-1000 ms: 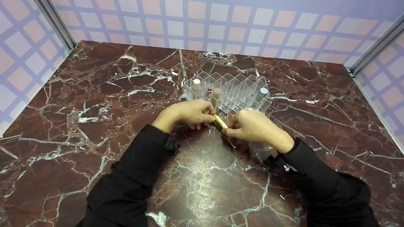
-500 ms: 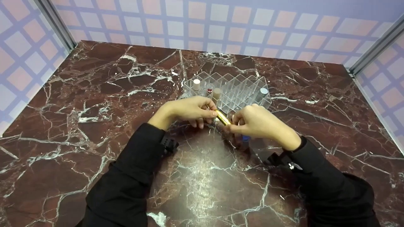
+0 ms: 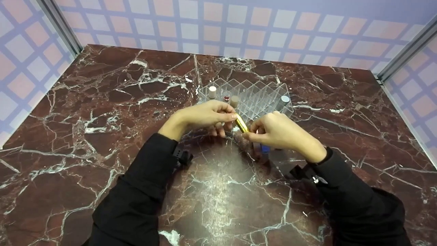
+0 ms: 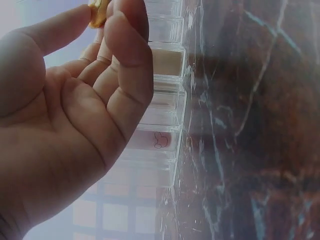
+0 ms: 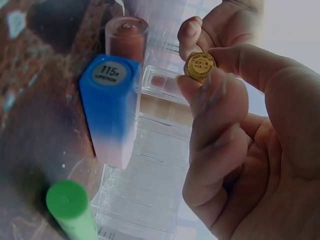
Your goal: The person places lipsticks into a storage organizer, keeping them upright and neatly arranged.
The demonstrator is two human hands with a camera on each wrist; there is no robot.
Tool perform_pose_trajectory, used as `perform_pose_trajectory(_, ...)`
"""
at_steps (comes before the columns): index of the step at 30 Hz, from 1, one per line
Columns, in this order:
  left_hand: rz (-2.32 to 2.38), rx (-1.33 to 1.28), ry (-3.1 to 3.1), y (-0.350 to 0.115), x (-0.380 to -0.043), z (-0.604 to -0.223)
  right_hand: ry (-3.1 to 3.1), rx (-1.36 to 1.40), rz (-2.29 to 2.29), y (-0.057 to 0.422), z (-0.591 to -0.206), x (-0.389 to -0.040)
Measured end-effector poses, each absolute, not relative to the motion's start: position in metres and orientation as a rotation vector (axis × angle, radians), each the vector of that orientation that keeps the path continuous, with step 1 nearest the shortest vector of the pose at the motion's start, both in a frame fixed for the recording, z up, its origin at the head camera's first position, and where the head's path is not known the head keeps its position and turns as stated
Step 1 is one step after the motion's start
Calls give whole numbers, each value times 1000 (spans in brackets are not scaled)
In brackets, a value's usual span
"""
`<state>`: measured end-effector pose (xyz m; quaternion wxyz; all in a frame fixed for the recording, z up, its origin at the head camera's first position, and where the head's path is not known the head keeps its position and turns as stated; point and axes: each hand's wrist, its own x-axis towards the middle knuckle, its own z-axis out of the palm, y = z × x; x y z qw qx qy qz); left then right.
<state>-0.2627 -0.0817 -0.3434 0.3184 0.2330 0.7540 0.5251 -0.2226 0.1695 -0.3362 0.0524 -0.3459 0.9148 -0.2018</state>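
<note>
Both hands hold a slim gold lipstick tube (image 3: 241,123) between them, tilted, just in front of a clear lipstick organizer (image 3: 256,99). My left hand (image 3: 205,117) pinches its upper end between thumb and forefinger; the other fingers are loosely bent. In the left wrist view only a bit of the gold tube (image 4: 99,14) shows. My right hand (image 3: 278,132) pinches the lower end with thumb and fingertips. Its round stamped base (image 5: 201,66) faces the right wrist camera. Below the right hand stands a blue-to-white lipstick (image 5: 111,107) marked 115.
In the organizer stand a white-capped tube (image 3: 212,92), a red-topped one (image 3: 226,98), a beige one (image 3: 234,101) and a silver-capped one (image 3: 284,100). A green-topped tube (image 5: 70,202) and a clear-topped brownish tube (image 5: 126,40) are beside the blue lipstick. Patterned walls (image 3: 235,32) enclose the marble table (image 3: 129,102).
Both hands have moved slightly away from the body with the gold lipstick tube, which stands a little steeper. The blue lipstick has come into view below the right hand.
</note>
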Motion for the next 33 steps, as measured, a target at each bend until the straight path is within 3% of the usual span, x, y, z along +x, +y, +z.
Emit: perform_pose_trajectory(33, 1660, 594, 2022, -76, -264, -340, 2861, -1187, -745, 166, -342, -225)
